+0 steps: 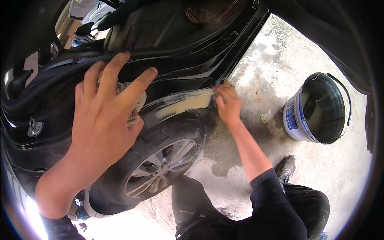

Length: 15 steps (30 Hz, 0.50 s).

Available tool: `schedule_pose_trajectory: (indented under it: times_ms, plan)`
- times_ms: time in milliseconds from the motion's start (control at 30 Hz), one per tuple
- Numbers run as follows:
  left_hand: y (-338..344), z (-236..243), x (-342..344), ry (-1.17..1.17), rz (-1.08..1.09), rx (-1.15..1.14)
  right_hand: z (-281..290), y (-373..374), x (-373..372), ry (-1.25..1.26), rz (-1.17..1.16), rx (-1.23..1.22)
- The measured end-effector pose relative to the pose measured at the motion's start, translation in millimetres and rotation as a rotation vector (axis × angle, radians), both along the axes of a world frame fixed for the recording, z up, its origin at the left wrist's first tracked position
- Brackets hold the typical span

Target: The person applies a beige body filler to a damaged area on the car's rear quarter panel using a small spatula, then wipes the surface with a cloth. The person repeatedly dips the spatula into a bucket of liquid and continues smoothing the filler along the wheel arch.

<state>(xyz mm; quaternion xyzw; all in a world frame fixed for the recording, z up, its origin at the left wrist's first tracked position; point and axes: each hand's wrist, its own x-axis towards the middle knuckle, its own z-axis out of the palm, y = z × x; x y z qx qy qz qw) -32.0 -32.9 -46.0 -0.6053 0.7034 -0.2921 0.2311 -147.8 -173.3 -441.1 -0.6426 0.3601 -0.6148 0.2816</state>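
A black car's rear wheel arch bears a patch of pale yellow filler [186,105] with a whitish smear along its upper edge. My right hand [229,105] is closed at the right end of the patch, fingertips against the panel edge. A small tan edge shows by its fingers; what it holds is mostly hidden. Up close on the left, my left hand [106,106] spreads its fingers over a crumpled, greyish-white rag [138,103], with the thumb tucked against it. My palm hides most of the rag.
Below the arch is the wheel [162,170] with its silver spokes. An open door frames the upper right. On the wet-stained concrete floor [256,84] stands a bucket [294,116] holding cloudy water and a dark object. My shoe [287,168] is near it.
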Motion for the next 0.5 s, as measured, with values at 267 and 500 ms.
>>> schedule_pose_trajectory:
  times_ms: [267,500]
  plan:
    - [-3.8,-11.0,21.7,0.123,-0.015,0.010,-2.3,1.1,2.7,-0.017,-0.008,0.087]
    - [-6.3,-7.4,27.8,0.085,0.190,0.002,-5.4,4.7,5.1,0.005,-0.034,0.041]
